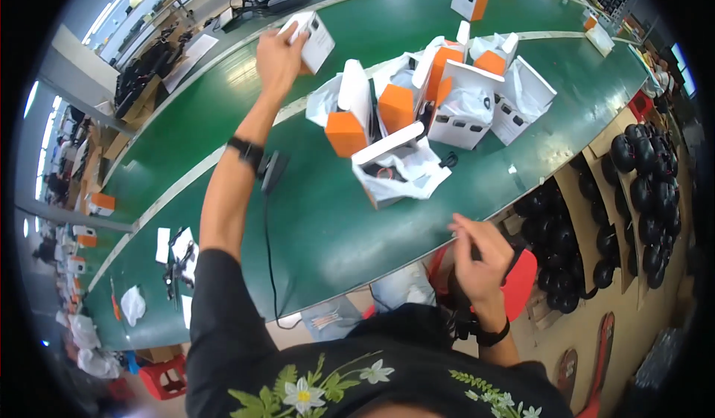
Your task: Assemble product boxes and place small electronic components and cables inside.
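Observation:
My left hand [278, 62] is stretched out over the far side of the green table, its fingers closed on a white-and-orange box [319, 46]. My right hand [480, 260] hangs by the near table edge, fingers loosely bent and apart, holding nothing visible. Between them stand several open boxes, white with orange parts. The nearest open box [376, 182] has its flap raised, with white plastic lining and a dark cable spilling over its rim. Behind it, another open box [456, 129] also shows a plastic bag inside. A dark handheld device [275, 171] with a black cord is beside my left forearm.
A closed box [469, 2] stands at the far side of the green table [335, 247]. Leaflets and small black parts [177, 258] lie at the left. Red stools [521, 284] are under the near edge. Round black items fill a rack [646, 195] at right.

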Tool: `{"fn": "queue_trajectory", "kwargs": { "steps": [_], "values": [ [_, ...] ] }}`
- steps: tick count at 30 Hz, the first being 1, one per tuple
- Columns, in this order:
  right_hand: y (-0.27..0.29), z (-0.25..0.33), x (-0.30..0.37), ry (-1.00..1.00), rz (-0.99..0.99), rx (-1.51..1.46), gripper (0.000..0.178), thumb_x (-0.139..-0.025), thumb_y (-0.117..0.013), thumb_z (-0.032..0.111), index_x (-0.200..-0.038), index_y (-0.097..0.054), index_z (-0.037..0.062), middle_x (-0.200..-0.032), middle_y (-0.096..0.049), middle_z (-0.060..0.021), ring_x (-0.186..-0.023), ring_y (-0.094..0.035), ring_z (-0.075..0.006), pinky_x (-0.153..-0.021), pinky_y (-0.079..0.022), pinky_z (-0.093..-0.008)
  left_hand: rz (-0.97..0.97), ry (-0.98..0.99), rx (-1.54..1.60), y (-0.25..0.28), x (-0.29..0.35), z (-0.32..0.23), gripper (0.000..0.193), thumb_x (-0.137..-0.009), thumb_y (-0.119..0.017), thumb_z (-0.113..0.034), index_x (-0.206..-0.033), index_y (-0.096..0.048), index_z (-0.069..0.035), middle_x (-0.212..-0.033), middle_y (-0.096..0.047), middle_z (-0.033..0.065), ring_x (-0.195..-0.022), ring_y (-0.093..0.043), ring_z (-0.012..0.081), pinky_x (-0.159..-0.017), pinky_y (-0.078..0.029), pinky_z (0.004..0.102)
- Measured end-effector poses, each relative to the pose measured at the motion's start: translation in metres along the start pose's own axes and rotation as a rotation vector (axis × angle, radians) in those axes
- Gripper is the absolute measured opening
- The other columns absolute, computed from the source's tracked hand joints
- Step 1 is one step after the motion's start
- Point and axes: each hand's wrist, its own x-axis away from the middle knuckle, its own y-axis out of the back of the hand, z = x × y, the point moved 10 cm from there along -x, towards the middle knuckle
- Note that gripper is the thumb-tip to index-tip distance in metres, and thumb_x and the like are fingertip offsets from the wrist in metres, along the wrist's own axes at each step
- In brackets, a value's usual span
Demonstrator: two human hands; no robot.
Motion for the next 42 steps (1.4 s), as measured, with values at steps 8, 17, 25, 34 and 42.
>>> {"fn": "queue_trajectory", "kwargs": {
  "steps": [8,17,25,34,42],
  "values": [
    [-0.009,-0.039,-0.004,-0.069,0.002,0.050,0.026,-0.093,-0.072,-0.012,-0.117,-0.080,-0.0039,-0.100,-0.082,-0.0165,-0.088,-0.077,-0.0301,-0.078,-0.060,-0.0373,0.253,-0.022,0.015,-0.168,-0.016,-0.017,0.080,-0.106,-0.071,-0.050,-0.176,-0.036,-0.031,-0.151,-0.052,0.0354,-0.127,-0.061,0.0594,-0.106,-0.055,0.0612],
    [-0.061,-0.017,-0.008,-0.027,0.104,0.013,0.034,-0.089,-0.081,-0.004,-0.122,-0.077,-0.0024,-0.111,-0.079,-0.0180,-0.094,-0.076,-0.0333,-0.074,-0.062,-0.0382,0.610,-0.146,0.348,-0.167,-0.011,-0.002,0.078,-0.115,-0.059,-0.025,-0.182,-0.017,-0.027,-0.175,-0.045,0.0234,-0.144,-0.061,0.0473,-0.120,-0.048,0.0496],
    [-0.055,-0.006,0.023,-0.134,0.064,-0.158,0.019,-0.089,-0.084,-0.001,-0.104,-0.073,-0.0004,-0.095,-0.075,-0.0132,-0.079,-0.072,-0.0253,-0.061,-0.057,-0.0330,1.030,0.033,1.330,-0.016,0.139,-0.068,0.164,-0.059,-0.112,-0.043,-0.183,-0.007,-0.013,-0.182,-0.034,0.0180,-0.169,-0.031,0.0328,-0.139,-0.018,0.0460],
    [-0.027,-0.055,-0.041,-0.124,0.000,0.158,0.021,-0.099,-0.079,0.010,-0.118,-0.076,-0.0001,-0.111,-0.076,-0.0168,-0.088,-0.073,-0.0335,-0.074,-0.058,-0.0438,0.510,-0.050,0.671,0.075,0.166,-0.032,0.133,-0.062,-0.109,-0.027,-0.169,-0.036,0.003,-0.157,-0.060,0.0174,-0.145,-0.059,0.0280,-0.128,-0.042,0.0426],
    [-0.087,0.005,-0.016,-0.032,0.409,-0.072,0.046,-0.101,-0.083,0.011,-0.068,-0.053,0.0006,-0.062,-0.049,-0.0059,-0.056,-0.041,-0.0126,-0.055,-0.036,-0.0338,-0.284,0.519,0.244,0.262,0.372,-0.015,0.134,-0.060,-0.112,-0.034,-0.164,-0.034,0.003,-0.159,-0.047,0.0221,-0.139,-0.054,0.0353,-0.121,-0.046,0.0480]
  ]
}}
